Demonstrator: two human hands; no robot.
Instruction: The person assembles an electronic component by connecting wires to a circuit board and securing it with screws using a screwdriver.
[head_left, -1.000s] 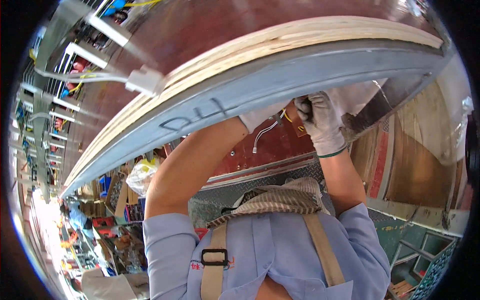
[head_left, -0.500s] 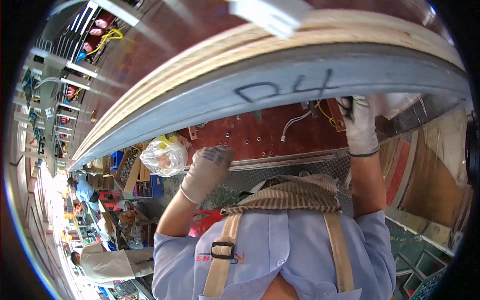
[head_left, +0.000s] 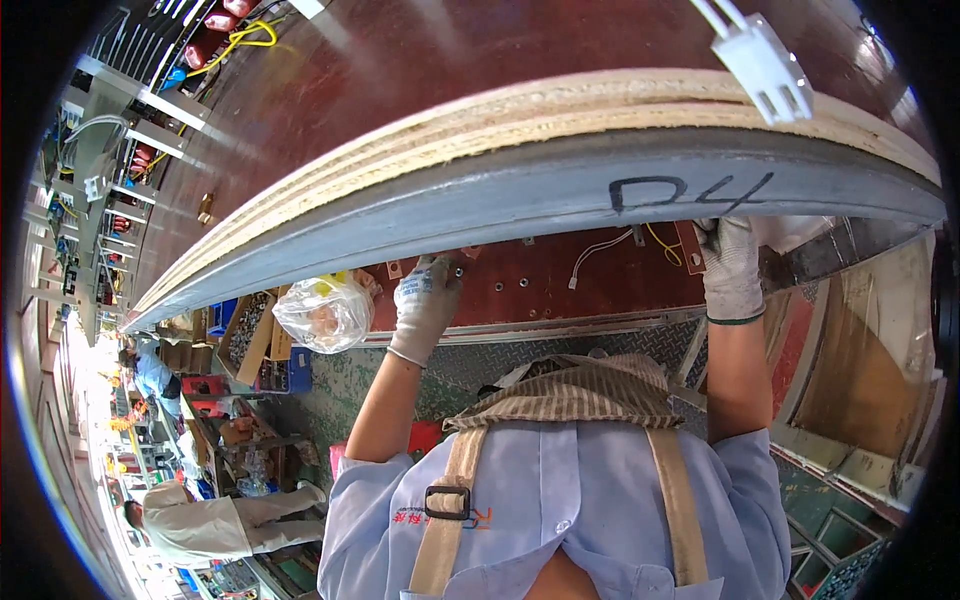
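My left hand point(head_left: 428, 305), in a white work glove, reaches onto a dark red surface point(head_left: 560, 285). Its fingers are bent together among small metal nuts point(head_left: 524, 283); whatever is between them is hidden. One nut shows right beside its thumb side. My right hand point(head_left: 730, 268), also gloved, is under the grey board edge point(head_left: 450, 195), with its fingers curled in next to a reddish-brown plate point(head_left: 690, 247). Its fingertips are partly covered, so what it grips cannot be made out. Between the hands lie a white wire lead point(head_left: 590, 258) and a yellow wire point(head_left: 662, 243).
A white two-wire connector point(head_left: 765, 80) dangles before the layered wooden edge point(head_left: 500, 105). A clear plastic bag point(head_left: 325, 313) sits left of my left hand. Boxes of small parts point(head_left: 250, 335) stand farther left. A person in pale clothes point(head_left: 190, 525) is at the lower left.
My left hand has moved up and forward from the near edge to the nuts. My right hand stays by the reddish-brown plate. The view has shifted, so the hanging connector shows farther right and lower.
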